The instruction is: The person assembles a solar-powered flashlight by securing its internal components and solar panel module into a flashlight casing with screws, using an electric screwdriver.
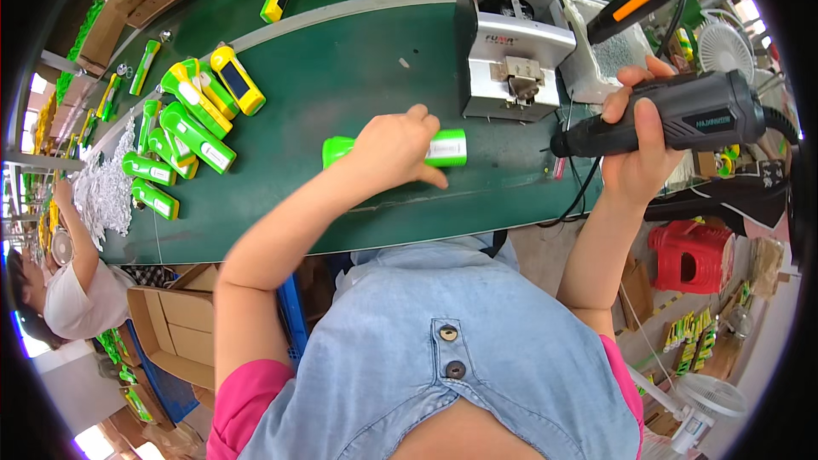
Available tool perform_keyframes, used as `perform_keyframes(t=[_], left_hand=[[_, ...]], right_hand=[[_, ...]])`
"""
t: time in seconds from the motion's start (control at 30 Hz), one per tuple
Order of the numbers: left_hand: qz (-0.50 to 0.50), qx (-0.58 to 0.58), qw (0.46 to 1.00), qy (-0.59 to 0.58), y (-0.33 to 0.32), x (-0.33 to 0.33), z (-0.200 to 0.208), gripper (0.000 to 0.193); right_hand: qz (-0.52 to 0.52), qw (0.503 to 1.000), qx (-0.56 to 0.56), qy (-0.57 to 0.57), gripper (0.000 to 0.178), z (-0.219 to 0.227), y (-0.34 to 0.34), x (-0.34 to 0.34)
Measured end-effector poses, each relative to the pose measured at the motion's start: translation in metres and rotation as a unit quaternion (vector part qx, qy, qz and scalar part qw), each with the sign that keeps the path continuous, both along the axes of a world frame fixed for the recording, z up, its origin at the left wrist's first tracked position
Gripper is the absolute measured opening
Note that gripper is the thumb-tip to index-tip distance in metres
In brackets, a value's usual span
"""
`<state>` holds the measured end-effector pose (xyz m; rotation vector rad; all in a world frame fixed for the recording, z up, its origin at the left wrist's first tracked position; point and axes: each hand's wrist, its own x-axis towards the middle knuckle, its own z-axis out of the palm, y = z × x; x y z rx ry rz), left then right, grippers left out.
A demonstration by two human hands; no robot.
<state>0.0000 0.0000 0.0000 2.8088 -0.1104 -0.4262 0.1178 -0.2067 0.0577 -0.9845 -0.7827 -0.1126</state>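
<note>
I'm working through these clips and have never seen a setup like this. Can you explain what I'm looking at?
There is no robot here: a person works bare-handed, in a denim apron. The single picture comes from a wide fisheye camera on the person's head, looking down, so straight edges bend near the rim.

The left hand holds a green flashlight-shaped device against the green work surface. The right hand grips a black power tool, which looks like an electric screwdriver.

On the surface, to the left, lies a cluster of green-and-yellow devices. Beyond the hands stands a silver machine, perhaps a screw feeder. Another person is at the left edge.
</note>
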Motion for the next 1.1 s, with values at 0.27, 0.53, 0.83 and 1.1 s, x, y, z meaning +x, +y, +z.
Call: perform_keyframes(t=[0.27, 0.53, 0.83, 1.1], left_hand=[[-0.014, 0.011, 0.979, -0.204, -0.014, -0.012, -0.047, 0.042], [0.016, 0.113, 0.899, -0.423, -0.043, -0.026, -0.067, 0.046], [0.011, 0.001, 0.937, -0.349, -0.030, -0.016, -0.060, 0.071], [0.075, -0.070, 0.958, -0.266, -0.034, -0.009, -0.057, 0.056]], right_hand=[[-0.011, 1.000, -0.010, 0.004, 0.038, 0.000, -0.011, -0.007], [-0.090, 0.993, 0.050, -0.051, 0.031, 0.000, 0.012, 0.002], [-0.029, 0.995, 0.074, -0.056, 0.029, -0.001, 0.046, 0.022], [-0.034, 0.997, 0.016, -0.061, 0.032, -0.005, 0.043, 0.034]])
